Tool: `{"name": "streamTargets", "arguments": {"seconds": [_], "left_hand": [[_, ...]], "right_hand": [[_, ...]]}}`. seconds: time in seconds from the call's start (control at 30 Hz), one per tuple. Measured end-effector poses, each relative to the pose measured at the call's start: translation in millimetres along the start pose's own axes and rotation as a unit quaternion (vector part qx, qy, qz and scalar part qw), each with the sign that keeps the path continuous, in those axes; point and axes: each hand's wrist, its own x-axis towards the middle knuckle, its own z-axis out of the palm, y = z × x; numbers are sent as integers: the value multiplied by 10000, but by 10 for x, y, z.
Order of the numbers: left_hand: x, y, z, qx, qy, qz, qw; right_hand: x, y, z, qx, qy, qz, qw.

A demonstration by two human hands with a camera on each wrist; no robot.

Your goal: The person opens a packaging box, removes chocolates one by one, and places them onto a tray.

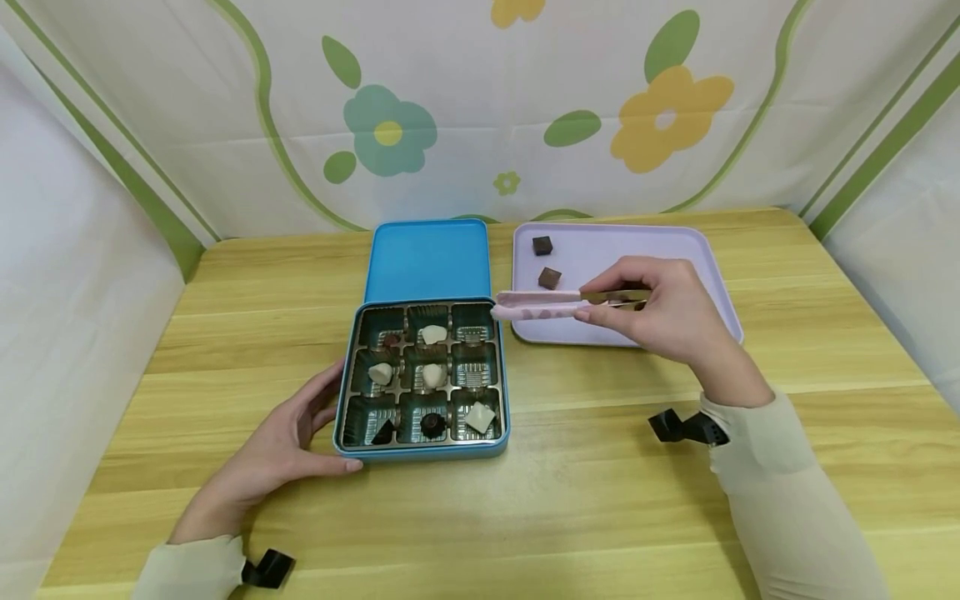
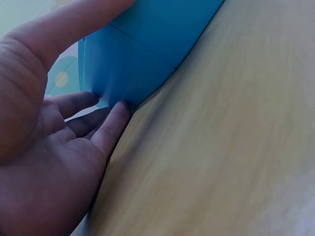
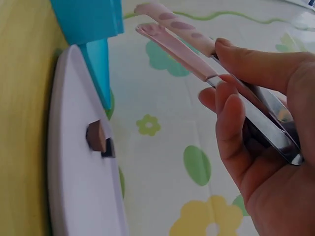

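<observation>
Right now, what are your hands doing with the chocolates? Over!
Left hand steadies blue tin. Right hand holds pink-tipped tongs, tips empty, over tin's edge. Two chocolates on purple tray. Nothing blocking.

The left hand (image 1: 281, 446) lies low on the bench (image 1: 600, 517), palm turned inward, fingers straight and thumb stretched forward, pressing the side of the tin (image 1: 422, 450). The right hand (image 1: 660, 308) is raised, forearm angling in from the lower right, its thumb and fingers pinching tongs (image 1: 555, 304) in a light grip.
</observation>
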Motion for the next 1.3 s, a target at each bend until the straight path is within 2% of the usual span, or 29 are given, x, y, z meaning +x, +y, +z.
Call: {"name": "streamTargets", "arguments": {"seconds": [0.2, 0.37, 0.63, 0.9, 1.07, 1.2, 1.3], "left_hand": [[9, 2, -1, 33, 17, 7, 10000], [20, 12, -4, 86, 25, 0, 10000], [39, 18, -15, 115, -45, -5, 9999], [34, 19, -29, 166, -26, 39, 9999], [19, 27, -42, 162, -6, 51, 9999], [10, 19, -31, 140, -20, 81, 9999], [4, 14, -10, 122, -41, 38, 9999]], "right_hand": [[-56, -135, -10, -156, -434, -1098, 9929], [-77, -211, 3, -120, -806, -1618, 9834], [-128, -274, 59, -16, -1607, -1860, 9693], [-186, -553, 280, -879, -1974, -1866, 9584], [-166, -763, 382, -1494, -2223, -1791, 9467], [-101, -873, 457, -1763, -2591, -1711, 9341], [-61, -879, 476, -1698, -2744, -1762, 9300]]}}
